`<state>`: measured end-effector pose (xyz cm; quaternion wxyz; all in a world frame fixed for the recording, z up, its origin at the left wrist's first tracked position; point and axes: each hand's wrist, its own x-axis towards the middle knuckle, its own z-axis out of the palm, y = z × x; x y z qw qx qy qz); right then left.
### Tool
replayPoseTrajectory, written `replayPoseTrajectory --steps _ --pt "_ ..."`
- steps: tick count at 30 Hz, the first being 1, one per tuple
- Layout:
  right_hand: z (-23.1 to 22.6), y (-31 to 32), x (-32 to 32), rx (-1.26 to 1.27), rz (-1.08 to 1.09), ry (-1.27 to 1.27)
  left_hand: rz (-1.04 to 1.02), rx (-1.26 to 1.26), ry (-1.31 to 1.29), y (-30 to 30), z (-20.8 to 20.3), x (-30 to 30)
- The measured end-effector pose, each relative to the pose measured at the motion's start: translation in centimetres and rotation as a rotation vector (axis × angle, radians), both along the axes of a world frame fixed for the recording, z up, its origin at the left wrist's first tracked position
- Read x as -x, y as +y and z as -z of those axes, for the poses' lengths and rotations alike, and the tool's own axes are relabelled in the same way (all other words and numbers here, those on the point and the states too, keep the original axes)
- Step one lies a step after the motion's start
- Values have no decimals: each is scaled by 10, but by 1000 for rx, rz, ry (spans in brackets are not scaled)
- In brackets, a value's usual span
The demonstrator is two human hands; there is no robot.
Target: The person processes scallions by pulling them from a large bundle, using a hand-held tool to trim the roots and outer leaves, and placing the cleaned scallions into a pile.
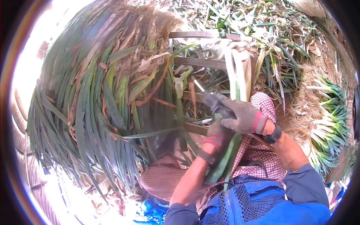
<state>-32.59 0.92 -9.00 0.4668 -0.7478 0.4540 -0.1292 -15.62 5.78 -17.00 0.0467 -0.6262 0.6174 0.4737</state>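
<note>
My left hand (220,134), in a dark glove with a red band, is closed round the green leaves of a leek (234,73). The leek's pale stalks point away from me, and its leaves hang down (224,161) toward my lap. Just above and to the right, my right hand (242,115), in a similar glove, crosses over the leek. It grips a dark-handled tool (217,103) with a thin pale tip (198,85) pointing to the far left. The gloves hide part of the handle, and I cannot tell the tool's exact kind.
A large heap of leeks (90,90) with dry outer leaves fills the left. Ahead stands a slatted frame (200,63), with stripped leaves (240,18) piled behind. Leeks (330,123) lie in a row at right. A thin tan hose (309,140) curves beside my right forearm.
</note>
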Motion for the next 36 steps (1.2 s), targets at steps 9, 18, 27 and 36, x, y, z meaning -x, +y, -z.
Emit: replayPoseTrajectory --steps 9,18,27,36 --pt "22 -22 1 -1 193 202 -506 573 -6 -72 -2 -121" --pt "22 -13 -32 -103 15 122 -146 706 -600 -72 53 -174" --pt "14 -23 -24 -213 -82 57 24 371 -44 49 -10 -99" --pt "20 -33 -47 -164 -12 164 -464 165 33 -43 -23 -172"
